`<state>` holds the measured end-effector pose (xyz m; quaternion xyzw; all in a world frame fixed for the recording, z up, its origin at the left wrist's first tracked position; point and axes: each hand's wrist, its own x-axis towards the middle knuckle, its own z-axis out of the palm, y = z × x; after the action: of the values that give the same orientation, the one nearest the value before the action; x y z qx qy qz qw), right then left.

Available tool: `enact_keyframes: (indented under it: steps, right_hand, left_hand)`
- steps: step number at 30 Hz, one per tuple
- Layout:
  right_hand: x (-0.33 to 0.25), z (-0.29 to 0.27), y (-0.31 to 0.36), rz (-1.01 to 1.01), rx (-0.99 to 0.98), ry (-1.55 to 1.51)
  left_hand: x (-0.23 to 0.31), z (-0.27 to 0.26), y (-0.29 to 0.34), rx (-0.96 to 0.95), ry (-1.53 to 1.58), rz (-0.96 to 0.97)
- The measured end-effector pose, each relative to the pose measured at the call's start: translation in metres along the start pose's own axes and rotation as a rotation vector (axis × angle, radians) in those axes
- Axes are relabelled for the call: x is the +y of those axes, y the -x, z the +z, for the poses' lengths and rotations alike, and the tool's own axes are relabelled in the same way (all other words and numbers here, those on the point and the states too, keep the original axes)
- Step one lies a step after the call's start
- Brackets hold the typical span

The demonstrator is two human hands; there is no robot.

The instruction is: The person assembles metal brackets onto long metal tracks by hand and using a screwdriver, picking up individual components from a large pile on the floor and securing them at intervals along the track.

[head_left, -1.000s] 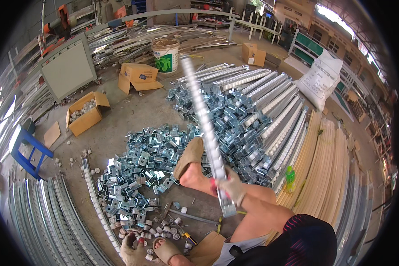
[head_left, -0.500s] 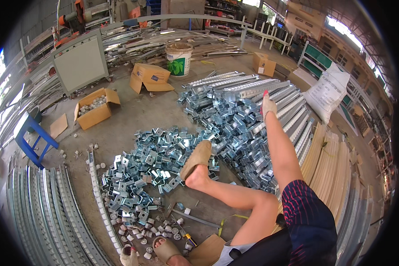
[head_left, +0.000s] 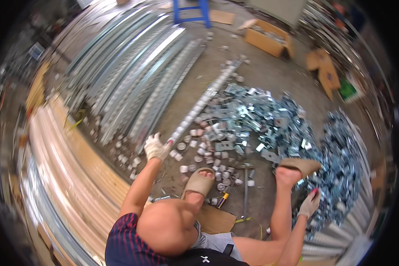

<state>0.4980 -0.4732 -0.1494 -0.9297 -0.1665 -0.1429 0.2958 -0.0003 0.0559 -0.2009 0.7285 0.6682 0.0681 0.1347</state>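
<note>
My left hand [head_left: 156, 148], in a pale glove with a red fingertip, is at the near end of a long metal roller track [head_left: 195, 111]. Its thumb side closes on that end. At the near edge of the heaped bracket-ended parts [head_left: 341, 164], beside my right foot, is my gloved right hand [head_left: 310, 204]. The fingers there are drawn together, and blur hides what they hold. Between the track and my right foot spreads a pile of shiny bent metal brackets [head_left: 270, 115]. White plastic rollers [head_left: 201, 153] lie scattered near my left foot.
Metal tracks [head_left: 142, 66] lie in rows at the left, with long cream-coloured strips [head_left: 71, 146] nearer. A screwdriver [head_left: 223, 200], a hammer-like tool [head_left: 246, 190] and flat cardboard [head_left: 215, 220] lie by my feet. Farther off are a blue stool [head_left: 191, 20] and a roller box [head_left: 266, 43].
The view has swung to the left. My right hand has come back from the far tracks toward my body. My left hand remains at the roller track's near end.
</note>
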Motion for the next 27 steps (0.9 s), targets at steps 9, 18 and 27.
enact_keyframes:
  steps: [9, 18, 27]
  right_hand:
    - [-0.006, 0.039, 0.006, 0.172, -0.189, -0.134]
    - [-0.037, 0.067, 0.016, 0.043, -0.266, -0.152]
    - [-0.091, 0.081, 0.046, -0.042, -0.285, -0.237]
  left_hand:
    - [-0.104, -0.037, -0.056, -0.183, -0.246, -0.304]
    - [-0.089, -0.035, -0.069, -0.238, -0.024, -0.228]
    - [-0.038, -0.132, -0.077, -0.712, 0.781, -0.411]
